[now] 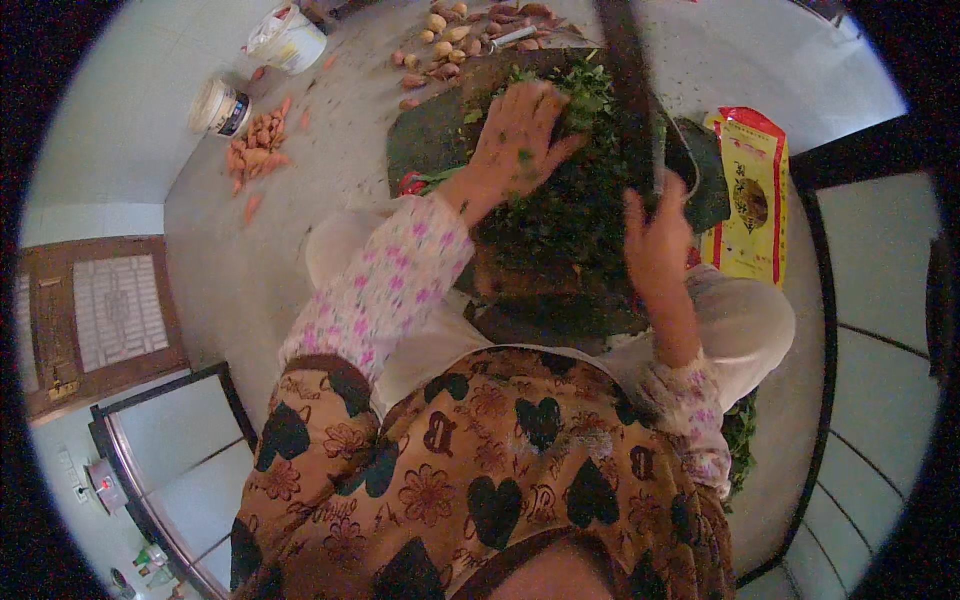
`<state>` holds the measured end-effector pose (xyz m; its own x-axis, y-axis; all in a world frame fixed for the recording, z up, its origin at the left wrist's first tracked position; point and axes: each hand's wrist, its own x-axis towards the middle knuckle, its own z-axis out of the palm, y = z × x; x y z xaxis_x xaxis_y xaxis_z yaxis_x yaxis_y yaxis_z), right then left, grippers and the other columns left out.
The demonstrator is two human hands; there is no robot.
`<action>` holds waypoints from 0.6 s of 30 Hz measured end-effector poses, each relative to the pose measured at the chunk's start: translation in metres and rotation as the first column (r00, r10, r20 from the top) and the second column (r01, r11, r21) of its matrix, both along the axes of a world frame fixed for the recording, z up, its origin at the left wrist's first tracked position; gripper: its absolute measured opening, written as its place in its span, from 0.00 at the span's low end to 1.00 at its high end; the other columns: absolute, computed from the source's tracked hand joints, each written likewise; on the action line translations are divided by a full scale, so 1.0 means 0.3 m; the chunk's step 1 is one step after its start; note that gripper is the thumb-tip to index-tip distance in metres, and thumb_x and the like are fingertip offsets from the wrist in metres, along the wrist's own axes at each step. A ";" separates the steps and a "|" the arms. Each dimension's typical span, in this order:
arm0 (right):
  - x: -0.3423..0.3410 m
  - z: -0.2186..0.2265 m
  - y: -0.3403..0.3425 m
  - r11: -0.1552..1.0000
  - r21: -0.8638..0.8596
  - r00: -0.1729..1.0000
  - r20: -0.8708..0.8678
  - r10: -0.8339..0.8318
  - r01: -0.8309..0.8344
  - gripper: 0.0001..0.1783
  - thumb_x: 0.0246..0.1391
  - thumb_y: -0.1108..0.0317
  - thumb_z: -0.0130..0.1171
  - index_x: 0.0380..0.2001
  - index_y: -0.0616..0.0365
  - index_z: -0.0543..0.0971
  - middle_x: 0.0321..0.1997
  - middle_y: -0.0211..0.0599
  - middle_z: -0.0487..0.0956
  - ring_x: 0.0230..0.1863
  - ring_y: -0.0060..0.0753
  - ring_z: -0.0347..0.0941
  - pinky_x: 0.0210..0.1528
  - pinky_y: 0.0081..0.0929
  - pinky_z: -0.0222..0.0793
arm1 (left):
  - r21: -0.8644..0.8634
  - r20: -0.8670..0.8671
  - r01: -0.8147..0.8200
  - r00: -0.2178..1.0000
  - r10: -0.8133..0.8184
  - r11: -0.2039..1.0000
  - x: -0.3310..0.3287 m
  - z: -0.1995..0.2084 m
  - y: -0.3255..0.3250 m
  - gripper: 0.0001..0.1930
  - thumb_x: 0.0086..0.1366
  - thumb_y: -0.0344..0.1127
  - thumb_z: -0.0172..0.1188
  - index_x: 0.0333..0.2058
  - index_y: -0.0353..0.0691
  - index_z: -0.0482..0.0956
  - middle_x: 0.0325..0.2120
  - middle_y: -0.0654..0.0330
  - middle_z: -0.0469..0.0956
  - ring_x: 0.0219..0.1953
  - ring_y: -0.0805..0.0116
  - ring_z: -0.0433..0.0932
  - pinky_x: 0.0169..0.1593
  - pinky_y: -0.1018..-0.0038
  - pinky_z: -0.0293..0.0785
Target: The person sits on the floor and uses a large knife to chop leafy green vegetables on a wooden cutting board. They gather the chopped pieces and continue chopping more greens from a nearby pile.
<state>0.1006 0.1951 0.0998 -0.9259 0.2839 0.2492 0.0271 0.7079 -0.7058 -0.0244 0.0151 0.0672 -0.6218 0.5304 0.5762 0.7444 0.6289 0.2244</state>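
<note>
My left hand [520, 140] lies with its fingers spread on a pile of dark leafy greens [560, 215], and bits of leaf stick to its back. The greens cover much of a brown wooden board [520, 275] in front of my folded legs. At the pile's right side my right hand [662, 235] is closed round the lower end of a long dark bar-like tool [632, 80]. This tool runs up past the top of the view; blur hides its exact kind. Something red [412, 183] with green stems sits beside my left wrist.
Dark green sheeting [425, 135] spreads under the board. A yellow and red bag [752, 195] lies at the right. Loose sweet potatoes [258, 150] and more roots [450, 40] lie on the floor near two white buckets [287, 40]. More greens [740, 440] lie beside my right leg.
</note>
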 end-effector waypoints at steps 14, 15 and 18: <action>-0.040 -0.008 -0.086 0.967 0.058 0.939 0.260 0.224 -0.247 0.22 0.56 0.61 0.52 0.51 0.57 0.62 0.37 0.56 0.77 0.35 0.61 0.74 0.35 0.47 0.71 | 0.243 0.100 -0.071 0.994 0.048 0.968 0.176 -0.033 -0.076 0.24 0.37 0.19 0.57 0.37 0.47 0.77 0.38 0.56 0.71 0.42 0.53 0.71 0.43 0.63 0.71; -0.044 0.043 -0.087 0.975 0.050 0.959 0.199 0.204 -0.218 0.22 0.56 0.61 0.52 0.50 0.57 0.62 0.36 0.56 0.77 0.35 0.61 0.74 0.35 0.47 0.71 | 0.272 0.090 -0.057 0.995 0.034 0.961 0.168 -0.032 -0.073 0.23 0.37 0.19 0.57 0.36 0.46 0.77 0.37 0.57 0.71 0.41 0.53 0.71 0.42 0.63 0.72; 0.019 0.165 -0.126 0.985 -0.008 0.982 -0.091 0.169 -0.170 0.21 0.56 0.62 0.52 0.49 0.59 0.64 0.34 0.56 0.77 0.34 0.61 0.74 0.35 0.48 0.70 | 0.312 0.069 -0.051 0.997 0.030 0.949 0.170 -0.028 -0.089 0.21 0.37 0.19 0.57 0.34 0.47 0.77 0.35 0.58 0.71 0.39 0.54 0.71 0.40 0.64 0.72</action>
